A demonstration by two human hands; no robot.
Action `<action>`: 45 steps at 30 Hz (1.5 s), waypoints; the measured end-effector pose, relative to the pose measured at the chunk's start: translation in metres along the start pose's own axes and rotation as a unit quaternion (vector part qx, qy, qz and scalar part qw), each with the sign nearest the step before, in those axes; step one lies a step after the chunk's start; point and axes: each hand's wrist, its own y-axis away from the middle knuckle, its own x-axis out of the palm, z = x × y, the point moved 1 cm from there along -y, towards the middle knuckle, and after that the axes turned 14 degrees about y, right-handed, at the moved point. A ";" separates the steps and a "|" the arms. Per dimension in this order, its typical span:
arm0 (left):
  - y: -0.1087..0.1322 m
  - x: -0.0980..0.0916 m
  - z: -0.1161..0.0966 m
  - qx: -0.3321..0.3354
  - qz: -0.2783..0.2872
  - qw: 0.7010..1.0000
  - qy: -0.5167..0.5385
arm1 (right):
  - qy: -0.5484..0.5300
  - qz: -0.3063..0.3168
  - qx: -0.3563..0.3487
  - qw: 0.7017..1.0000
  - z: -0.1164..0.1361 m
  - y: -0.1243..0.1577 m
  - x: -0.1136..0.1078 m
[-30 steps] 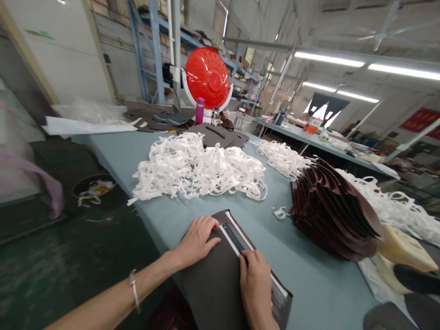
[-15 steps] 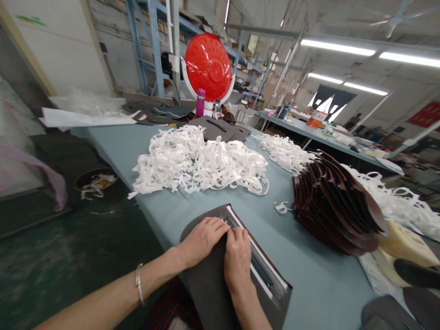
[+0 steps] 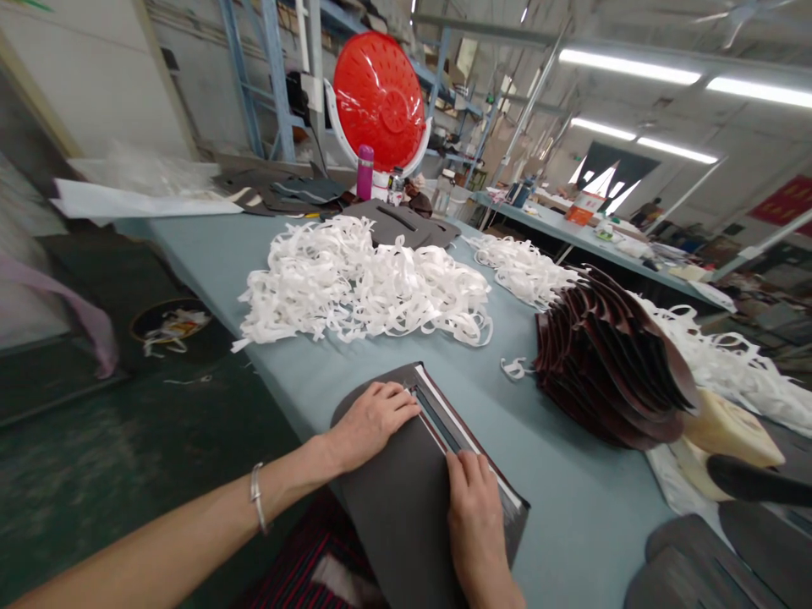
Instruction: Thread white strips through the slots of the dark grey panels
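A dark grey panel (image 3: 397, 482) with one rounded end lies at the near edge of the table. A long slot (image 3: 439, 419) runs along its right side, with white strips (image 3: 428, 427) beside it. My left hand (image 3: 371, 423) rests on the panel, fingers stretched out flat, their tips at the slot's far end. Lower down, my right hand (image 3: 477, 516) has its fingers bent and pressed together at the slot's edge, gripping the panel there. Its thumb is mostly hidden.
Heaped white ribbon strips (image 3: 361, 288) lie beyond the panel on the blue-grey table (image 3: 571, 507). To the right stands a stack of dark brown curved pieces (image 3: 609, 364). Yellow foam (image 3: 729, 427) and dark grey pieces (image 3: 691, 562) are at the near right. A red fan-shaped object (image 3: 379, 101) stands behind.
My right hand has slid down along the slot, away from my left hand; before, their fingertips met near the far end. My left hand has stayed there, its fingers flatter.
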 end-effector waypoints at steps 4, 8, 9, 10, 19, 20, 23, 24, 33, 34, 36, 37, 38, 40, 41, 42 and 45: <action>-0.001 -0.003 0.001 0.001 -0.001 1.000 0.017 | 0.002 -0.019 -0.032 0.999 -0.034 0.052 -0.009; -0.002 0.005 -0.013 0.001 0.002 1.000 0.017 | -0.016 -0.001 -0.004 1.000 -0.034 0.052 -0.008; -0.002 0.010 -0.020 0.007 0.008 1.000 0.020 | -0.020 0.002 0.011 1.000 -0.027 0.042 -0.007; -0.001 0.015 -0.028 0.014 0.016 0.999 0.025 | -0.024 0.003 0.023 0.999 -0.019 0.031 -0.004; 0.010 0.024 -0.035 0.002 0.003 0.999 0.033 | -0.002 -0.027 0.018 0.999 0.001 0.015 0.004; 0.010 0.021 -0.029 -0.003 0.000 1.000 0.028 | 0.006 -0.030 0.008 0.999 -0.005 0.027 0.004; 0.010 0.014 -0.016 -0.012 -0.001 1.000 0.010 | 0.034 -0.043 -0.006 0.998 -0.021 0.061 0.006; 0.010 0.013 -0.012 -0.013 -0.002 1.000 0.005 | 0.039 -0.050 -0.002 0.998 -0.024 0.070 0.008; 0.012 0.013 0.000 -0.068 -0.070 0.995 -0.006 | 0.014 -0.072 0.047 0.996 -0.025 0.077 0.010; 0.012 0.013 0.000 -0.087 -0.085 0.993 -0.007 | 0.006 -0.064 0.052 0.997 -0.026 0.073 0.008; 0.011 0.012 -0.002 -0.124 -0.106 0.987 -0.004 | -0.023 -0.041 0.062 0.997 -0.028 0.063 0.003; 0.010 0.011 -0.004 -0.139 -0.110 0.984 0.001 | -0.044 -0.032 0.072 0.996 -0.028 0.055 0.001; 0.010 0.011 -0.008 -0.151 -0.110 0.982 0.008 | -0.069 -0.026 0.086 0.994 -0.027 0.046 -0.002; 0.012 0.011 -0.016 -0.165 -0.102 0.981 0.024 | -0.123 -0.023 0.116 0.985 -0.019 0.024 -0.007; 0.013 0.011 -0.019 -0.167 -0.098 0.980 0.032 | -0.148 -0.020 0.126 0.981 -0.013 0.012 -0.008; 0.015 0.011 -0.023 -0.168 -0.097 0.980 0.040 | -0.170 -0.014 0.130 0.977 -0.006 -0.001 -0.009; 0.020 0.011 -0.027 -0.172 -0.101 0.978 0.063 | -0.206 0.014 0.119 0.971 0.017 -0.038 -0.007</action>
